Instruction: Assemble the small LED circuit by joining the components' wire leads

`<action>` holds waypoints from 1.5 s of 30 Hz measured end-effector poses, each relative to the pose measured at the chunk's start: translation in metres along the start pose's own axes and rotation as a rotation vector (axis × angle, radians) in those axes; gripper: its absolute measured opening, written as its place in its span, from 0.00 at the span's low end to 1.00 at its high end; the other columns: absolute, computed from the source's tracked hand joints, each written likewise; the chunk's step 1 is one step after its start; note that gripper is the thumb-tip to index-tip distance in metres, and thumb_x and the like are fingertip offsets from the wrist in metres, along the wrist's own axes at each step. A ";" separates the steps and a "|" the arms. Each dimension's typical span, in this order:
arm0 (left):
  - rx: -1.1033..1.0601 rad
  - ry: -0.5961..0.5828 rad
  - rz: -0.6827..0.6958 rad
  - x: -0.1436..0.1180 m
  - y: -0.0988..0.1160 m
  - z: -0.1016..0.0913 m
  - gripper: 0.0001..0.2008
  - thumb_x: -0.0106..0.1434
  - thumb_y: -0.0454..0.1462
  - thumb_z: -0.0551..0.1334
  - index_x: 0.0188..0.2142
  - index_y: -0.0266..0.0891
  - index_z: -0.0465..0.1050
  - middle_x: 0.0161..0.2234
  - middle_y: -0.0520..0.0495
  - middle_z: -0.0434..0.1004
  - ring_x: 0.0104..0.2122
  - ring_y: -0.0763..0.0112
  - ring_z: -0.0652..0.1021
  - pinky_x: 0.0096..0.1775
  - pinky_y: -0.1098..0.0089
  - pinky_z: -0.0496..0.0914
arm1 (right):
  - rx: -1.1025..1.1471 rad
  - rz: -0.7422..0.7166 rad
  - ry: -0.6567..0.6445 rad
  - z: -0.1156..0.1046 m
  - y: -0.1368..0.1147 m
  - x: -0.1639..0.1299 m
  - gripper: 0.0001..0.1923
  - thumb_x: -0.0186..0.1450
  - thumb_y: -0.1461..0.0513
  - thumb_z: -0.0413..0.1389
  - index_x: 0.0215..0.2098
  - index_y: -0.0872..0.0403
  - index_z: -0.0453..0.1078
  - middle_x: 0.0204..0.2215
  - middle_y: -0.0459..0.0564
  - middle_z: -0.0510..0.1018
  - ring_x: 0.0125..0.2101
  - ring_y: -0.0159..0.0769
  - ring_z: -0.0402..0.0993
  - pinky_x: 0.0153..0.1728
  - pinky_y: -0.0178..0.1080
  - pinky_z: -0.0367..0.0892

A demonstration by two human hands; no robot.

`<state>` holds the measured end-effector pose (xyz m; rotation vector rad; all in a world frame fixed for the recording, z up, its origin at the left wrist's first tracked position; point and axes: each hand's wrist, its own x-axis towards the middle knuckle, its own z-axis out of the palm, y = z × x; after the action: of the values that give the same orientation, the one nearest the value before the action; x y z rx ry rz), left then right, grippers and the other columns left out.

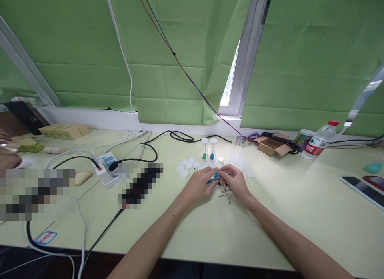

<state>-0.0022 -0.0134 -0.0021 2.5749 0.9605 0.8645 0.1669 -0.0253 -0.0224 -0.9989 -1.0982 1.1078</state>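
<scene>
My left hand (200, 183) is closed around a small blue piece (213, 178), partly hidden by my fingers. Close against it, my right hand (236, 182) has its fingertips pinched together, and whatever they grip is too small to make out. Thin metal pieces (225, 194) lie on the table beneath the right hand. Just behind my hands stand two clear tubes with white caps, one with a green piece (204, 155) inside and the other with a blue piece (212, 155). Several white round caps (185, 173) lie to their left.
Clear plastic parts (246, 169) lie right of my hands. Farther back are an opened cardboard box (272, 145), a water bottle (319, 142) and a can (304, 138). A power strip (107, 171) with cables sits left; phones (364, 190) lie at the right edge.
</scene>
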 end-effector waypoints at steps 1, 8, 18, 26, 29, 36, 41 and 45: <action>0.000 0.003 0.000 0.000 0.000 0.000 0.10 0.64 0.35 0.57 0.45 0.44 0.71 0.36 0.49 0.74 0.33 0.68 0.74 0.35 0.69 0.65 | -0.029 -0.013 0.003 0.000 0.000 -0.001 0.18 0.53 0.50 0.67 0.28 0.52 0.68 0.18 0.42 0.71 0.17 0.31 0.65 0.21 0.36 0.60; 0.004 0.024 -0.003 0.000 0.001 0.000 0.10 0.64 0.36 0.57 0.45 0.44 0.71 0.34 0.49 0.73 0.30 0.69 0.73 0.31 0.70 0.64 | -0.253 -0.140 0.023 -0.001 -0.001 -0.006 0.19 0.59 0.46 0.61 0.28 0.52 0.69 0.20 0.44 0.70 0.17 0.31 0.62 0.19 0.36 0.56; 0.007 0.024 0.005 -0.001 0.003 0.002 0.12 0.64 0.35 0.57 0.47 0.44 0.70 0.35 0.49 0.75 0.33 0.67 0.75 0.33 0.69 0.65 | -0.163 -0.082 -0.035 -0.001 0.000 -0.004 0.19 0.59 0.46 0.61 0.30 0.52 0.67 0.12 0.38 0.63 0.13 0.28 0.55 0.16 0.34 0.50; -0.010 0.021 -0.008 0.000 0.004 0.002 0.12 0.64 0.35 0.57 0.47 0.45 0.70 0.37 0.49 0.77 0.35 0.66 0.76 0.33 0.69 0.66 | -0.170 -0.096 -0.065 -0.001 0.002 -0.004 0.19 0.60 0.46 0.61 0.30 0.52 0.67 0.13 0.38 0.63 0.13 0.28 0.55 0.16 0.33 0.50; -0.018 0.033 -0.003 0.000 0.003 0.002 0.11 0.64 0.35 0.58 0.46 0.45 0.70 0.37 0.50 0.78 0.35 0.66 0.77 0.34 0.69 0.66 | -0.171 -0.095 -0.072 -0.001 0.002 -0.004 0.18 0.60 0.47 0.60 0.30 0.52 0.67 0.14 0.39 0.63 0.13 0.28 0.55 0.16 0.33 0.50; 0.022 0.061 -0.039 0.000 -0.001 0.005 0.10 0.63 0.37 0.59 0.46 0.45 0.69 0.36 0.50 0.79 0.35 0.64 0.77 0.34 0.68 0.66 | -0.144 -0.091 -0.080 0.000 0.005 -0.003 0.18 0.61 0.47 0.60 0.29 0.52 0.67 0.14 0.38 0.63 0.13 0.27 0.56 0.16 0.33 0.51; 0.019 0.071 -0.072 0.000 -0.004 0.007 0.13 0.63 0.39 0.60 0.48 0.44 0.66 0.37 0.49 0.78 0.36 0.63 0.77 0.34 0.68 0.67 | -0.149 -0.097 -0.069 0.000 0.005 -0.005 0.19 0.62 0.46 0.58 0.29 0.52 0.67 0.15 0.39 0.63 0.13 0.27 0.57 0.15 0.33 0.53; 0.027 0.095 -0.045 0.000 -0.006 0.007 0.12 0.65 0.38 0.60 0.48 0.44 0.67 0.38 0.48 0.77 0.35 0.65 0.77 0.36 0.68 0.68 | -0.168 -0.099 -0.041 0.000 0.003 -0.006 0.21 0.62 0.45 0.57 0.28 0.53 0.66 0.15 0.39 0.64 0.13 0.28 0.59 0.15 0.33 0.55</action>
<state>-0.0011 -0.0086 -0.0101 2.5441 1.0598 0.9763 0.1654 -0.0301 -0.0266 -1.0450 -1.2770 0.9720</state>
